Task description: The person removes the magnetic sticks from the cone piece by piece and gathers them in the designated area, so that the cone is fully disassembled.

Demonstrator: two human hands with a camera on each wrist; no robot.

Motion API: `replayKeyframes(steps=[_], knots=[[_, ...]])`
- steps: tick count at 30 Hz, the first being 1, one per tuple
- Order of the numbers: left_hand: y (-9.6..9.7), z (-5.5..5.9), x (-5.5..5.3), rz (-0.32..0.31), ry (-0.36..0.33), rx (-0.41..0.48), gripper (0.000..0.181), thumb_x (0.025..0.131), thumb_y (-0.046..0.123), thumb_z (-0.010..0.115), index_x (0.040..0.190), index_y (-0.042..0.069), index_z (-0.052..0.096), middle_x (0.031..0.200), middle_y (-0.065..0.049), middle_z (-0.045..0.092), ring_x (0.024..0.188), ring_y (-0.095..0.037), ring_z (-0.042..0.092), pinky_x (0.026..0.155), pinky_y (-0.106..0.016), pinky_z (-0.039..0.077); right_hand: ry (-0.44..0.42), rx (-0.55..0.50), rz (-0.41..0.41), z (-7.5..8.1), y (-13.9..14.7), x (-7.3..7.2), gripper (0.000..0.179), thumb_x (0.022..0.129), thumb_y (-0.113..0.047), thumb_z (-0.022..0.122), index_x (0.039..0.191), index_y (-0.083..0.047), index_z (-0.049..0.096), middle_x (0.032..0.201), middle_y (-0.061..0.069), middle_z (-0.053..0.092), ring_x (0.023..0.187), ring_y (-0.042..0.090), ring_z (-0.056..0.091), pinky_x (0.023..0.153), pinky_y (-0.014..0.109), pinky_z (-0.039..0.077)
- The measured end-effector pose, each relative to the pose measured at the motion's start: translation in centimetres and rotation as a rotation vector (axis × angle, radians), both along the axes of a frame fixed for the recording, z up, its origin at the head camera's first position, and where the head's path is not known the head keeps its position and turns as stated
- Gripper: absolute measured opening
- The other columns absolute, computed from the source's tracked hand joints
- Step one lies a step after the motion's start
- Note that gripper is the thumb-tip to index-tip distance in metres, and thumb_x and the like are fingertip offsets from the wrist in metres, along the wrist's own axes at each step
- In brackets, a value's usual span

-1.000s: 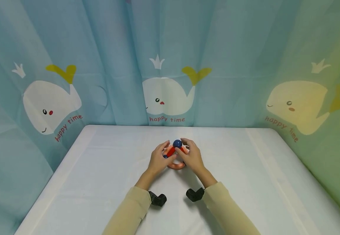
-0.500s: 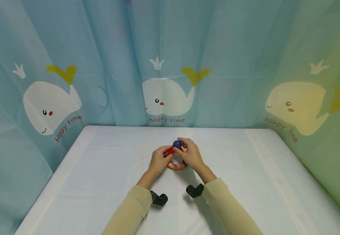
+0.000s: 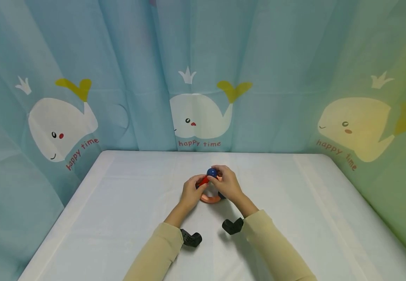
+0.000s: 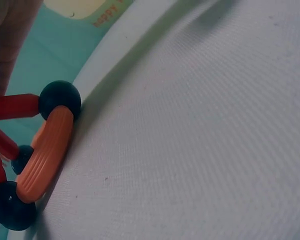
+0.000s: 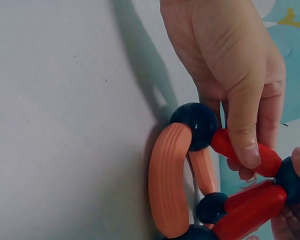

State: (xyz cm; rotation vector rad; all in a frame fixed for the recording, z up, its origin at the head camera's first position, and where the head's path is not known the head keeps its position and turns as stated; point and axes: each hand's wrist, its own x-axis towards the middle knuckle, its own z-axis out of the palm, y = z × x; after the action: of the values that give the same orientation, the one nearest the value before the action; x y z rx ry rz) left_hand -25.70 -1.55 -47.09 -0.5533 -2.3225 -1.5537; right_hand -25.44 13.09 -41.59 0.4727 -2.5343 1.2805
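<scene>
Before me, a person's left hand point(image 3: 190, 192) is pinching a red faceted rod point(image 5: 268, 161) while the right hand point(image 3: 229, 184) is gripping the shiny blue top ball point(image 3: 211, 172), and the orange ribbed ring point(image 3: 210, 199) is sitting between them on the white table point(image 3: 90, 218).

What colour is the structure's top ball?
The top ball is blue, clearest in the head view.

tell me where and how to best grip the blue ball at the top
Probably pinched across its rounded sides, coming from above: the blue ball sits at the peak, and the red rods join it from below, which leaves its upper part free of rods. The right hand holds it now.
</scene>
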Motion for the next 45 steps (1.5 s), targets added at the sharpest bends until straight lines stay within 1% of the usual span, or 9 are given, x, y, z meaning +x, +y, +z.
replayKeyframes(steps=[4, 9, 15, 21, 24, 30, 38, 42, 45], knots=[[-0.1, -0.1, 0.1, 0.002, -0.002, 0.029, 0.026, 0.084, 0.002, 0.065, 0.108, -0.005, 0.062, 0.099, -0.014, 0.063, 0.09, -0.025, 0.059, 0.079, -0.036, 0.048, -0.015, -0.009, -0.004, 0.0, 0.1, 0.1, 0.037, 0.083, -0.008, 0.068, 0.113, 0.008, 0.057, 0.106, 0.021, 0.057, 0.093, 0.031, 0.058, 0.081, 0.043, 0.048], [-0.1, 0.0, 0.1, 0.004, -0.011, 0.072, 0.027, 0.083, 0.002, 0.065, 0.108, -0.006, 0.062, 0.098, -0.015, 0.064, 0.09, -0.025, 0.059, 0.079, -0.036, 0.048, -0.018, -0.02, -0.041, 0.0, 0.4, -0.1, 0.037, 0.083, -0.009, 0.069, 0.113, 0.008, 0.057, 0.105, 0.021, 0.057, 0.093, 0.031, 0.059, 0.082, 0.044, 0.048], [-0.2, -0.1, 0.2, 0.003, -0.025, 0.065, 0.026, 0.083, 0.001, 0.065, 0.109, -0.005, 0.062, 0.101, -0.016, 0.063, 0.093, -0.026, 0.059, 0.082, -0.037, 0.048, -0.036, 0.002, -0.046, 0.3, 0.6, 0.1, 0.038, 0.081, -0.012, 0.071, 0.112, 0.006, 0.059, 0.102, 0.018, 0.059, 0.089, 0.029, 0.06, 0.08, 0.042, 0.049], [-1.0, 0.1, 0.4, 0.019, -0.049, 0.029, 0.028, 0.084, 0.009, 0.067, 0.11, 0.001, 0.064, 0.107, -0.01, 0.063, 0.1, -0.024, 0.059, 0.084, -0.035, 0.048, -0.052, 0.012, -0.049, 0.6, 0.9, 0.7, 0.038, 0.078, -0.017, 0.074, 0.108, 0.002, 0.063, 0.094, 0.013, 0.064, 0.086, 0.027, 0.062, 0.077, 0.04, 0.051], [-1.3, 0.1, 0.6, 0.017, -0.046, 0.025, 0.027, 0.084, 0.008, 0.067, 0.11, 0.003, 0.065, 0.107, -0.009, 0.063, 0.101, -0.025, 0.058, 0.084, -0.037, 0.048, -0.075, 0.005, -0.041, 0.5, 0.9, 1.0, 0.04, 0.078, -0.02, 0.075, 0.109, 0.002, 0.063, 0.095, 0.013, 0.065, 0.086, 0.026, 0.063, 0.076, 0.037, 0.051], [-1.5, -0.2, 0.8, 0.003, -0.047, 0.015, 0.029, 0.083, 0.007, 0.067, 0.112, 0.003, 0.064, 0.109, -0.009, 0.063, 0.103, -0.024, 0.057, 0.086, -0.038, 0.046, -0.09, -0.018, -0.058, 0.5, 1.1, 1.5, 0.042, 0.077, -0.021, 0.076, 0.109, 0.003, 0.062, 0.096, 0.013, 0.065, 0.086, 0.026, 0.063, 0.077, 0.036, 0.051], [-1.7, -0.1, 1.0, -0.002, -0.038, -0.001, 0.029, 0.083, 0.007, 0.067, 0.111, 0.001, 0.064, 0.107, -0.011, 0.063, 0.102, -0.025, 0.058, 0.086, -0.039, 0.046, -0.111, -0.036, -0.062, 0.9, 1.0, 2.3, 0.037, 0.074, -0.021, 0.078, 0.102, 0.001, 0.063, 0.095, 0.012, 0.065, 0.086, 0.026, 0.063, 0.077, 0.04, 0.051], [-1.9, 0.1, 1.1, -0.012, -0.034, -0.002, 0.029, 0.083, 0.007, 0.067, 0.112, 0.001, 0.064, 0.107, -0.011, 0.063, 0.102, -0.025, 0.058, 0.086, -0.04, 0.046, -0.103, -0.019, -0.064, 0.9, 1.0, 2.6, 0.037, 0.076, -0.021, 0.076, 0.103, 0.0, 0.063, 0.095, 0.011, 0.065, 0.086, 0.026, 0.063, 0.077, 0.038, 0.051], [-2.0, 0.0, 1.1, -0.007, -0.032, -0.017, 0.03, 0.084, 0.01, 0.066, 0.113, 0.001, 0.063, 0.108, -0.01, 0.063, 0.102, -0.024, 0.057, 0.087, -0.038, 0.046, -0.089, -0.014, -0.061, 0.8, 1.0, 2.9, 0.035, 0.077, -0.021, 0.076, 0.102, -0.001, 0.063, 0.092, 0.009, 0.064, 0.085, 0.025, 0.062, 0.075, 0.037, 0.051]])
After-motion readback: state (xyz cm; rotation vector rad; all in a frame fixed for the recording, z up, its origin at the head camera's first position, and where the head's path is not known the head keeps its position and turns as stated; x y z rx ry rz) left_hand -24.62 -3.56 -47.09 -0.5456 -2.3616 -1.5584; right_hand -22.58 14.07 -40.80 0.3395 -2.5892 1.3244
